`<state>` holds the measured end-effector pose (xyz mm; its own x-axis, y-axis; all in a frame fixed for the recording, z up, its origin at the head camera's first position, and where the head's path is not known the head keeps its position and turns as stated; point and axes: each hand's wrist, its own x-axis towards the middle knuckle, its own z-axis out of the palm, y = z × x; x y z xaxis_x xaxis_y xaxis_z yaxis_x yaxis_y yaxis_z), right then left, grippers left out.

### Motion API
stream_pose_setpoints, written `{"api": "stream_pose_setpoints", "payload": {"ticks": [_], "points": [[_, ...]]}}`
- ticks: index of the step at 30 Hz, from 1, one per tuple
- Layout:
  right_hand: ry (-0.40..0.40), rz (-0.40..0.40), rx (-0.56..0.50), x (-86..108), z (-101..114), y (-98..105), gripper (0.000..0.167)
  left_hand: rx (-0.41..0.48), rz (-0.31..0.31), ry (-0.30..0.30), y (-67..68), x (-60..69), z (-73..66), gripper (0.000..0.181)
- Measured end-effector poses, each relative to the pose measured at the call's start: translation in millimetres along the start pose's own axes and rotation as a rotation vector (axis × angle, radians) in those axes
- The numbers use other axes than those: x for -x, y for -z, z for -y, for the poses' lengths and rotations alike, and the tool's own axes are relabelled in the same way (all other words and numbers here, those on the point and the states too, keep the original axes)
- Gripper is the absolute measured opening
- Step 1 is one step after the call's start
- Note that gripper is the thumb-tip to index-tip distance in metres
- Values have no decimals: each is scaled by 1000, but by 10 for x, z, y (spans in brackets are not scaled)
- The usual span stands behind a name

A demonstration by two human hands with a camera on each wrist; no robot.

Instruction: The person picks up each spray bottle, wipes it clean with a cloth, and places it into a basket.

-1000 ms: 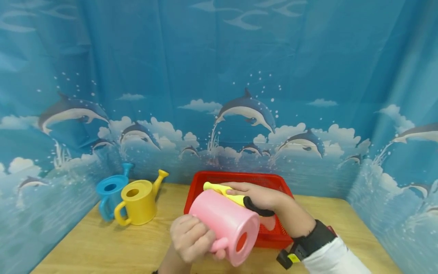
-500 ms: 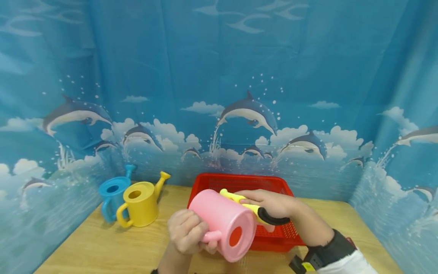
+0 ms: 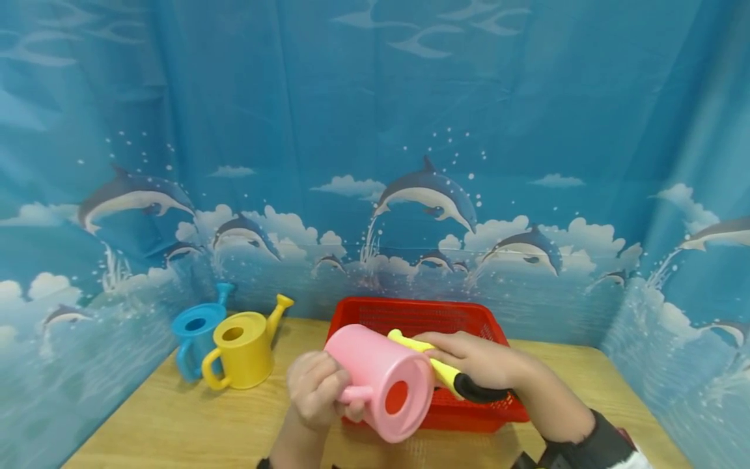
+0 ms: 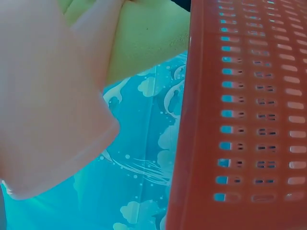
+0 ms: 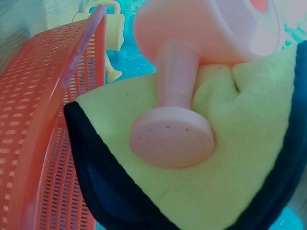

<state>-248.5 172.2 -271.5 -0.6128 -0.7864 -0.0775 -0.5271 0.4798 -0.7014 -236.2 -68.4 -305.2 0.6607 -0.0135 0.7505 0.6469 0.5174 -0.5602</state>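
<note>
A pink watering can (image 3: 375, 355) is tilted on its side over the front of the red basket, its top opening turned toward me. My left hand (image 3: 316, 387) grips its handle. My right hand (image 3: 486, 358) holds a yellow cloth (image 3: 446, 376) with black edging against the can's far right side. Seen from the right wrist, the cloth (image 5: 230, 182) spreads behind the spout (image 5: 175, 79) and its perforated rose (image 5: 171, 136). In the left wrist view the can's body (image 4: 48, 105) fills the left side; the left fingers are not clear there.
The red perforated basket (image 3: 422, 303) stands on the wooden table (image 3: 205, 430) behind and under the can. To the left, a yellow watering can (image 3: 249, 355) stands upright beside a blue one (image 3: 202, 329). A dolphin-printed curtain (image 3: 328, 130) encloses the table's back and sides.
My right hand and the cloth have moved right along the can, toward its opening end. The pink can has shifted slightly left and turned a little, showing more of its top.
</note>
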Motion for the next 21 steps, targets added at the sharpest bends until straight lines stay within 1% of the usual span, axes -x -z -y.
{"api": "stream_pose_setpoints", "payload": {"ticks": [3, 7, 12, 14, 17, 19, 21], "points": [[15, -34, 63, 17, -11, -3, 40, 4, 25, 20, 19, 16, 2, 50], [19, -56, 92, 56, -33, 8, 39, -15, 72, 43, 44, 67, -12, 52], [41, -41, 29, 139, -66, 38, 35, -37, 132, 107, 90, 150, -45, 53], [52, -40, -12, 175, -92, 47, 34, -42, 148, 135, 102, 171, -52, 53], [56, -69, -68, 238, -162, 51, 34, -38, 160, 174, 103, 183, -54, 53], [84, -74, -178, 271, -230, 49, 35, -36, 172, 203, 99, 180, -53, 53], [133, -72, -345, 309, -315, 37, 36, -28, 187, 234, 98, 175, -52, 52]]}}
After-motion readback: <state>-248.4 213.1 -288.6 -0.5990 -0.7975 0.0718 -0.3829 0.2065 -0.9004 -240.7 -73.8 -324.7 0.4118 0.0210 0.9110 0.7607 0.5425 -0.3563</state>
